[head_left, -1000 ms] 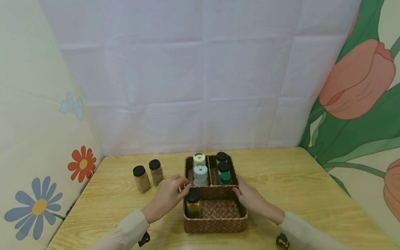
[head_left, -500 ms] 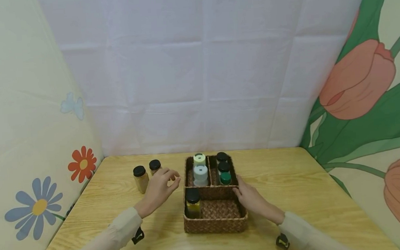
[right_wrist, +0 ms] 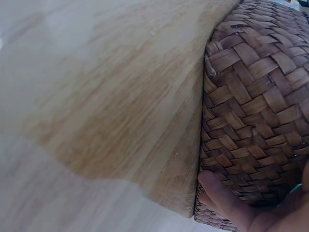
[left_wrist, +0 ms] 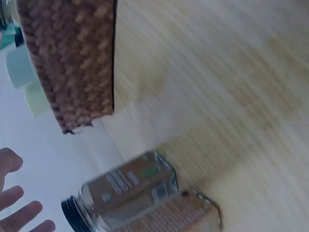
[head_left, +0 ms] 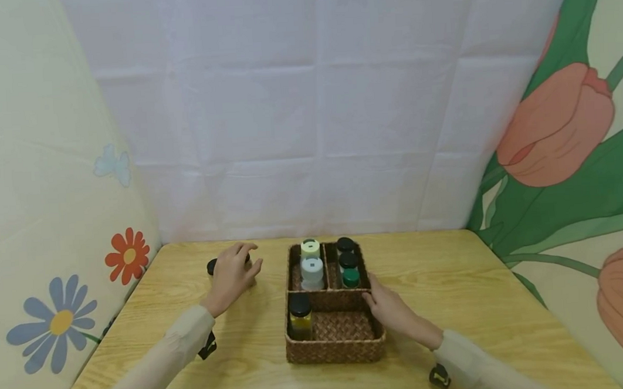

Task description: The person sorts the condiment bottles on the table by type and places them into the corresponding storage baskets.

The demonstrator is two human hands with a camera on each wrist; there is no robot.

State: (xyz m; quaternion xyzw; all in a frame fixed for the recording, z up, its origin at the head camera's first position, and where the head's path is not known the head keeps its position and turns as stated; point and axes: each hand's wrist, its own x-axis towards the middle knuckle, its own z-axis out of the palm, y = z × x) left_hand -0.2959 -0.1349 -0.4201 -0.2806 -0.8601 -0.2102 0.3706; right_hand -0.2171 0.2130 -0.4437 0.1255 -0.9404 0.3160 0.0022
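Observation:
My left hand [head_left: 231,281], fingers apart, is beside two spice jars with black lids, partly covering them in the head view. In the left wrist view the upright jars, a front jar [left_wrist: 128,186] and a nearer jar [left_wrist: 181,215], show brown labels, and the fingertips [left_wrist: 21,212] are apart from the lid. My right hand [head_left: 394,313] holds the right wall of a brown woven basket [head_left: 335,350], thumb at the rim and fingers [right_wrist: 224,198] against the outer wall. In the basket's front compartment stands a black-lidded jar [head_left: 301,318] with yellow contents.
The basket's back left compartment holds a pale yellow-capped bottle [head_left: 310,248] and a white-capped bottle [head_left: 312,269]. Two black-lidded jars and a green-capped bottle [head_left: 350,278] fill part of the back right one. A white cloth [head_left: 308,130] hangs behind the wooden table [head_left: 426,259].
My left hand has moved left and away from the basket's front jar to the two spice jars, now largely covering them. The right hand and the basket have stayed put.

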